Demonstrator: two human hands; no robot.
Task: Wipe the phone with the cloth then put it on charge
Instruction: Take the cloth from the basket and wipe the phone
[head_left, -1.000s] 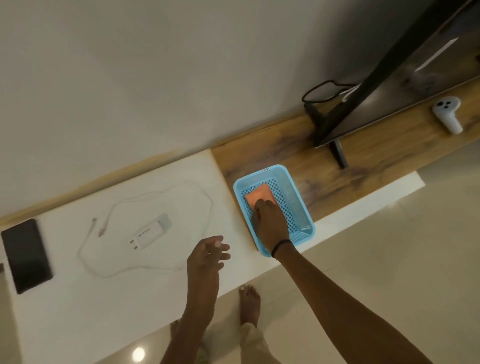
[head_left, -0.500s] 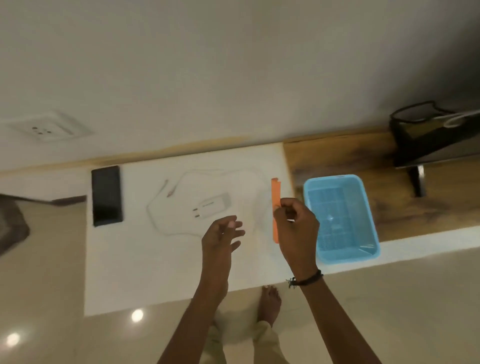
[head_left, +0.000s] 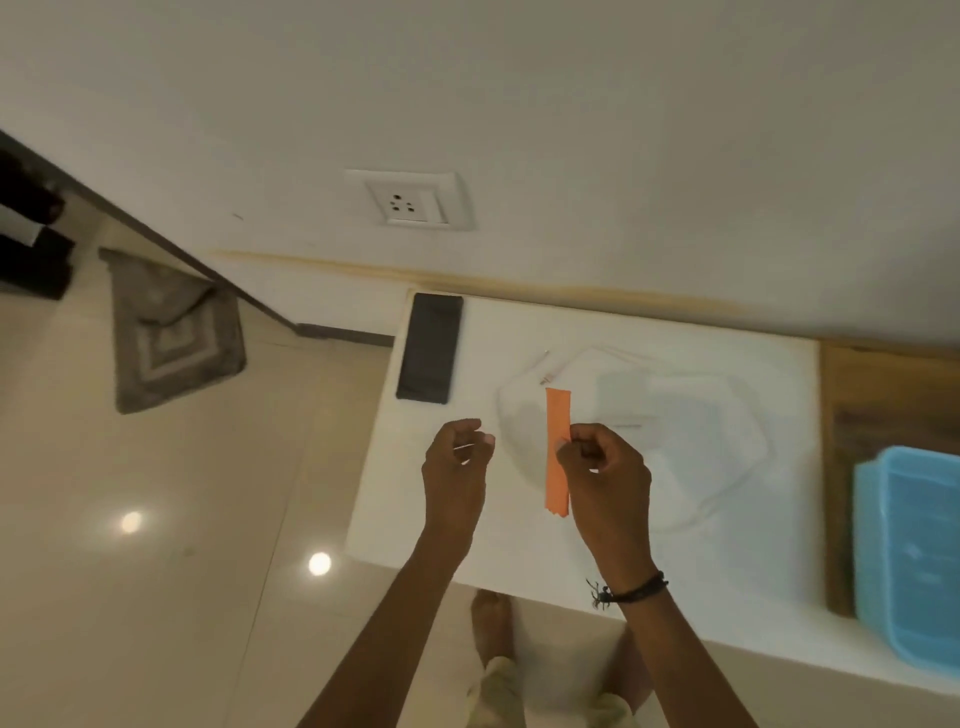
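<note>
A black phone (head_left: 429, 347) lies flat at the far left corner of the white counter (head_left: 467, 530). My right hand (head_left: 605, 480) pinches a folded orange cloth (head_left: 557, 451), held edge-on above the counter's middle. My left hand (head_left: 457, 465) hovers beside it, fingers loosely curled, holding nothing. Under my hands lies a white charging cable (head_left: 545, 370) in a loop; its adapter is blurred and hard to make out. A white wall socket (head_left: 408, 200) sits on the wall above the phone.
A light blue plastic basket (head_left: 909, 551) stands at the right on a wooden shelf (head_left: 852, 405). A grey floor mat (head_left: 171, 332) lies on the glossy tiled floor to the left. My bare foot (head_left: 491, 621) shows below the counter edge.
My right hand lifted the orange cloth out of the blue basket and carried it left over the counter. The view swung left; the phone and wall socket are now closer to the middle.
</note>
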